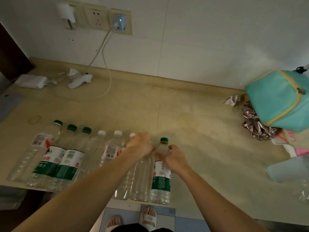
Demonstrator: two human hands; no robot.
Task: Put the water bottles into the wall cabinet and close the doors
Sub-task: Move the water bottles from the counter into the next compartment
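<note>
Several clear water bottles stand in a row along the front edge of the beige counter point(192, 114). Some have green caps and green labels point(50, 164), others white caps point(93, 151). My left hand point(140, 145) is closed over the top of a clear bottle point(142, 178) near the right end of the row. My right hand point(173, 158) grips the neck of the green-capped bottle point(161, 180) at the far right end. The wall cabinet is out of view.
A teal bag point(280, 99) sits at the right over crumpled fabric and paper. A white charger cable point(105, 56) hangs from the wall socket to the counter. White gadgets point(78, 79) lie at the back left. My sandalled feet show below the counter edge.
</note>
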